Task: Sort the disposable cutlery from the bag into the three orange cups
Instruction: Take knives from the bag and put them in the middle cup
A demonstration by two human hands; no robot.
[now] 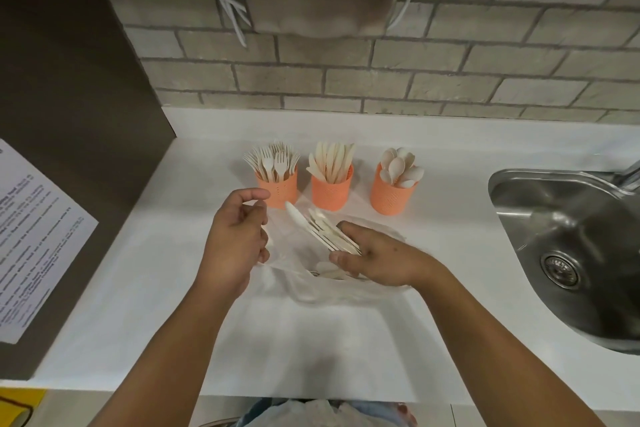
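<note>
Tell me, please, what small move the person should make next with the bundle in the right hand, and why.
Probably lift the right hand toward the middle cup. The bundle it grips above the bag looks like knives, and the middle cup holds knives; the left cup holds forks and the right cup spoons. The left hand holds the bag's edge.
</note>
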